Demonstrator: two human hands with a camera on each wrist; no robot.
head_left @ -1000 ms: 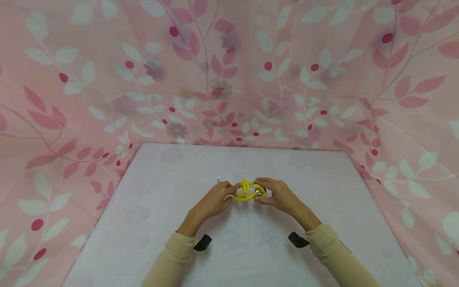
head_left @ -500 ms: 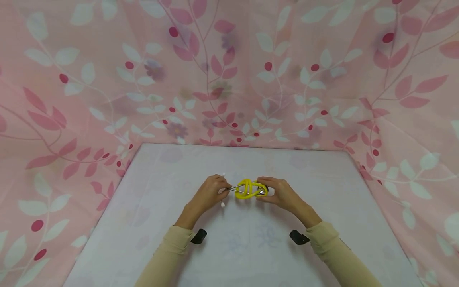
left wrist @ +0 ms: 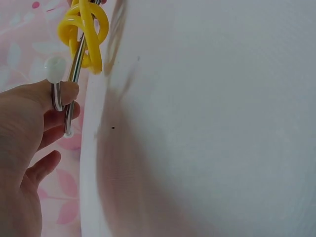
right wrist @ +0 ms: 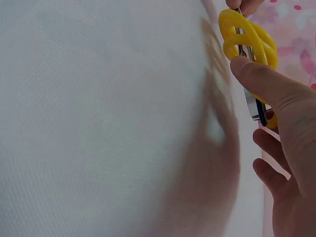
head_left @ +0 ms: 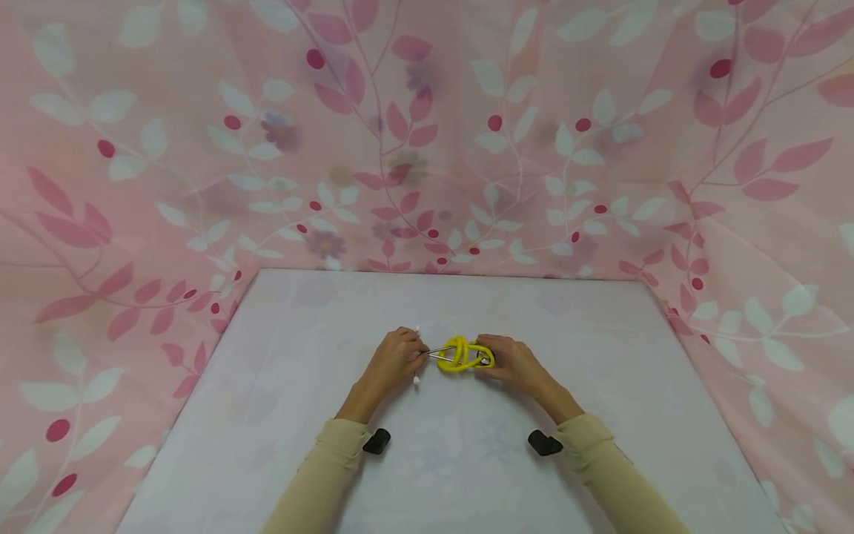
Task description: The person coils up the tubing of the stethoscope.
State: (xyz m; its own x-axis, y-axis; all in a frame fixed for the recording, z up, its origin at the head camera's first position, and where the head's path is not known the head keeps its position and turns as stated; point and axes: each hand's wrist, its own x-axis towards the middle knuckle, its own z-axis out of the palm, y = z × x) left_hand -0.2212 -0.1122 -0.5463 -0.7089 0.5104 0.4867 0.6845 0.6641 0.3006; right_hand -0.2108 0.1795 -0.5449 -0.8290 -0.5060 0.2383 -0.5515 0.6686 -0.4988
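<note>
Both hands hold a metal-rod object above the table, with yellow tubing [head_left: 460, 343] looped round its middle. Thin metal rods [head_left: 437, 351] run left from the tubing into my left hand [head_left: 390, 365], which pinches them between thumb and fingers. A bent rod end with a white rounded tip [left wrist: 55, 69] sticks up by the left thumb; another white tip [head_left: 416, 381] shows below that hand. My right hand [head_left: 517, 365] grips the other end. In the right wrist view, its thumb presses the tubing [right wrist: 242, 24] near a flat shiny metal part [right wrist: 252, 106] and a dark band.
A white cloth-covered table [head_left: 454, 475] spreads beneath the hands. Pink floral cloth [head_left: 427, 133] hangs behind it and along both sides. Each wrist carries a black camera mount [head_left: 377, 441] just above the table.
My left hand has moved left from the tubing onto the rod ends, and both white tips now show beside it. The right hand keeps its grip, nearly in place.
</note>
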